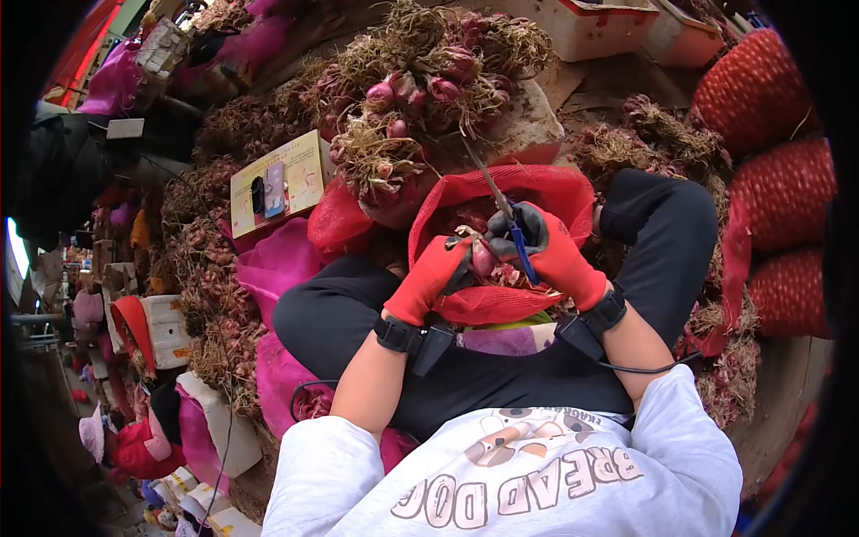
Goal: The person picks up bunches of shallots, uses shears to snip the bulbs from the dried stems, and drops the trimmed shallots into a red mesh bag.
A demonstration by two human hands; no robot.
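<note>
My left hand (pixel 436 276), in a red glove with dark fingertips, is closed around a small red onion (pixel 483 260) with dry stalk at its top. Gloved the same way, my right hand (pixel 557 251) grips blue-handled scissors (pixel 490 179), the long blades pointing up and away from me. Its fingertips are right beside the onion. Both hands are over an open red mesh bag (pixel 573 186) between my legs, with loose onions and dry skins inside. Just beyond the bag, bundles of onions (pixel 394 94) with dried stalks are heaped on a pale block (pixel 535 125).
A phone (pixel 275 189) lies on a yellow printed box (pixel 309 161) at left. Full red mesh sacks (pixel 761 89) are stacked at right. More onions (pixel 210 295) cover the ground at left. White foam boxes (pixel 599 27) stand at the back. Another person (pixel 134 443) is at lower left.
</note>
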